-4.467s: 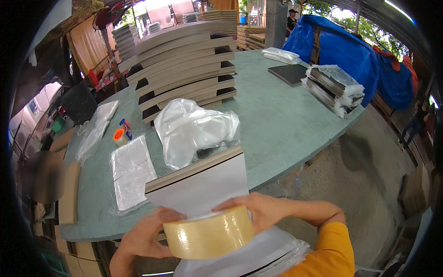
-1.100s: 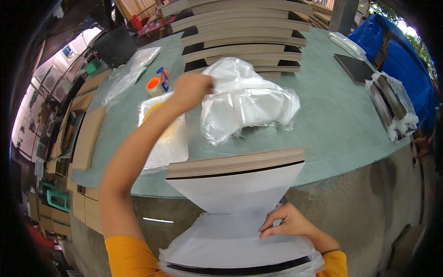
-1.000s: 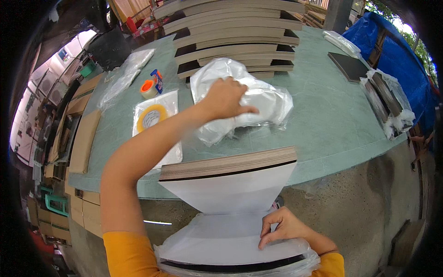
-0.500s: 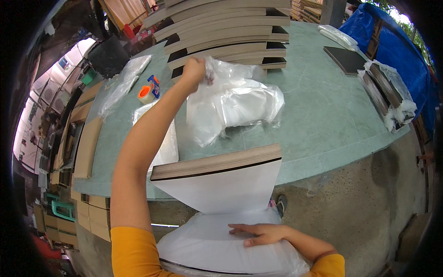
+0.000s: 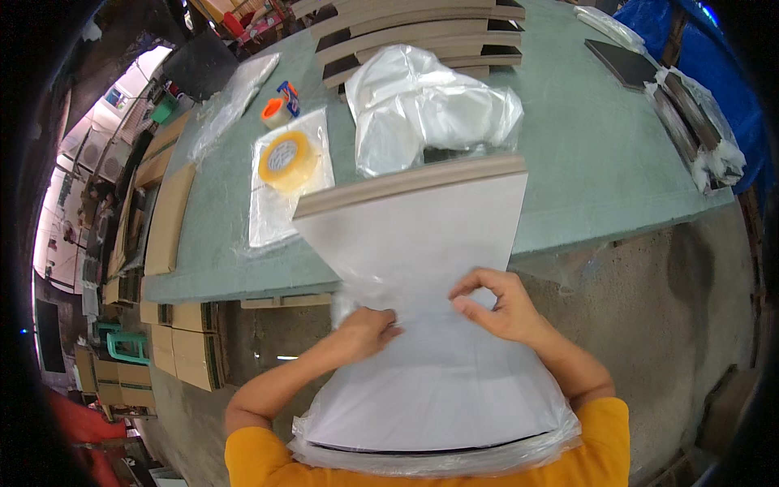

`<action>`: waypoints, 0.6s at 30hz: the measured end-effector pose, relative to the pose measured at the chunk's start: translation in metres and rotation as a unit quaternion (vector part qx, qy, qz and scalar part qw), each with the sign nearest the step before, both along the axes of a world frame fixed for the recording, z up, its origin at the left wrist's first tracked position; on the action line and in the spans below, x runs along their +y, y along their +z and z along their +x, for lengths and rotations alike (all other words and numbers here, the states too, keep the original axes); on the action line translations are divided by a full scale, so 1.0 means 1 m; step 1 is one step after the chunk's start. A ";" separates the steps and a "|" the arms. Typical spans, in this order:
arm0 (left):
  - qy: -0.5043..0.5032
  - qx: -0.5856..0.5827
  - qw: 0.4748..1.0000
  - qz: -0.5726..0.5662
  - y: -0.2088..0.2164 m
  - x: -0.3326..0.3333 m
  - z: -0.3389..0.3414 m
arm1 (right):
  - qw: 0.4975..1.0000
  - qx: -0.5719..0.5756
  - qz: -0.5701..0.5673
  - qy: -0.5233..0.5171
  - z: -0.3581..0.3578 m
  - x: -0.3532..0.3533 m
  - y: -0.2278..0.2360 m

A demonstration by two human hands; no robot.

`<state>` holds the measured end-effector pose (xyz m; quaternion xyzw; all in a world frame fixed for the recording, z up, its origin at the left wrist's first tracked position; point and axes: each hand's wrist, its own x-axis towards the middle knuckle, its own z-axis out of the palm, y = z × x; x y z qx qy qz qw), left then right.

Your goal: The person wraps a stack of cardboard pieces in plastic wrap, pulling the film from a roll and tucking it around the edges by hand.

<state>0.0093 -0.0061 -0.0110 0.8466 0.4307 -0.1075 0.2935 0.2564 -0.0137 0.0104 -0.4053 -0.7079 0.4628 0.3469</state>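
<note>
We are pinching the clear plastic bag (image 5: 381, 304) at mid-board with left hand (image 5: 369, 329) fingers curled shut and right hand (image 5: 495, 304) thumb-to-finger, bag covering only the near half of white board (image 5: 414, 243) leaning on table (image 5: 600, 170), far half seemingly left

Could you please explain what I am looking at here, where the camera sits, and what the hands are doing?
This is one wide fisheye view from a camera on a person's head, looking down, so straight edges bend. No machine: two bare hands. The left hand and right hand both pinch clear plastic film over a large white panel that leans from the person's body onto the green table. On the table lie a yellow tape roll, a small orange tape roll, crumpled plastic bags and stacked brown panels.
</note>
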 end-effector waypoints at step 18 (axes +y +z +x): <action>0.462 -0.533 0.663 -0.251 0.035 0.032 -0.023 | 0.977 0.105 -0.179 0.059 -0.014 0.017 -0.027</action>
